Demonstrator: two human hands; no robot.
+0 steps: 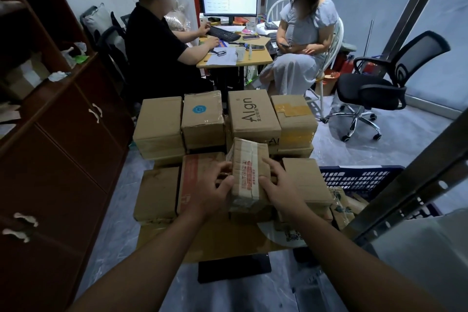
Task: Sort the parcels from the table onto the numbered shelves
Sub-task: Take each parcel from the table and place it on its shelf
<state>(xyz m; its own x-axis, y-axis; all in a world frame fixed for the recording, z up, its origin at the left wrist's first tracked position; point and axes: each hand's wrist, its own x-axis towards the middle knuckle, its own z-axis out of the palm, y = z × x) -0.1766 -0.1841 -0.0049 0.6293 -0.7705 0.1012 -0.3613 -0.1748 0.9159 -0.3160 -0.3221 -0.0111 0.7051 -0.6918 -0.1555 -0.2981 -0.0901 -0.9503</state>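
Note:
A small taped cardboard parcel (249, 172) with a red-printed label strip is tilted above the pile, gripped from both sides. My left hand (214, 189) clasps its left edge and my right hand (278, 187) clasps its right edge. Under and around it lie several brown parcels: a red-printed box (196, 177) to the left, a plain box (305, 180) to the right, and a back row with an "Align" box (250, 115) and a yellow-taped box (293, 116). The table beneath is mostly hidden by the parcels.
A dark wooden cabinet (63, 134) runs along the left. A blue plastic crate (359, 178) sits right of the pile, beside a metal shelf post (415, 185). Two people sit at a desk (235, 59) behind the parcels. A black office chair (374, 83) stands at the right.

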